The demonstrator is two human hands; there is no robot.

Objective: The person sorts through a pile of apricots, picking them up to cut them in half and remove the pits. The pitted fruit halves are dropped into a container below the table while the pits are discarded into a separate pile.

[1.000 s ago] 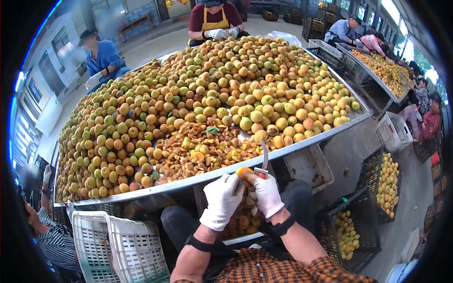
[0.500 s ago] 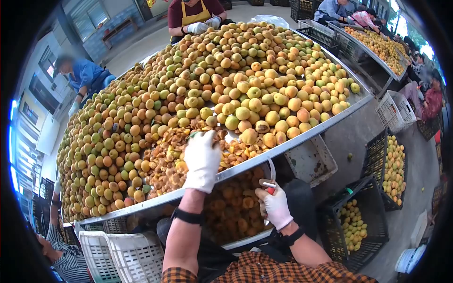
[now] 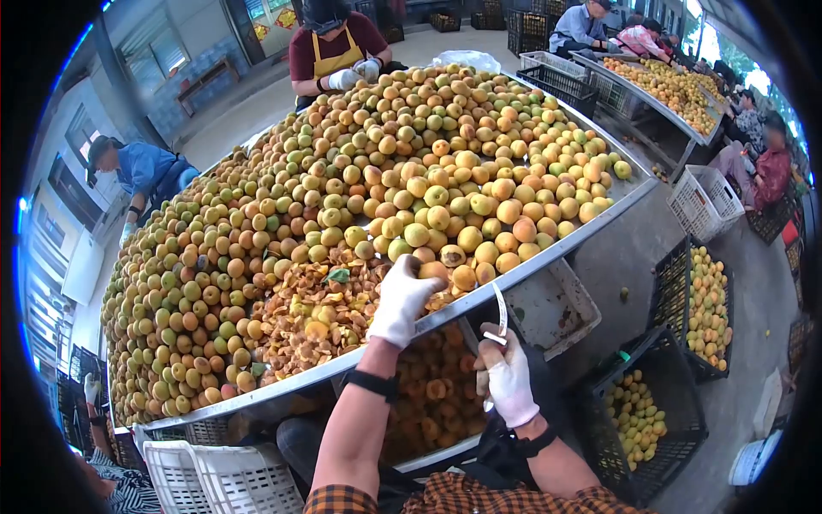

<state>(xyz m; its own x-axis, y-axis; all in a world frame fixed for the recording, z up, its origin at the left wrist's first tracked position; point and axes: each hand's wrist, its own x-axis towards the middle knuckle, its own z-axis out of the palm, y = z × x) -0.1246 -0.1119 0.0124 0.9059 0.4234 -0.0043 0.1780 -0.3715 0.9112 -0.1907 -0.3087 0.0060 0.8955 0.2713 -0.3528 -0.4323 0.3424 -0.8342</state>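
Where the left hand (image 3: pixel 406 295) reaches, its fingertips partly hide a fruit (image 3: pixel 433 272).

Left hand (image 3: pixel 401 301) has moved from cut pieces (image 3: pixel 318 313) to whole fruit (image 3: pixel 435 273)

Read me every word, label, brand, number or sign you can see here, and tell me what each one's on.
No text can be read.
Red-and-gold decorations in the background: too small and blurred to tell whether they carry writing.
Curved knife: any marking is too small to make out.
White crate at right: no legible label.
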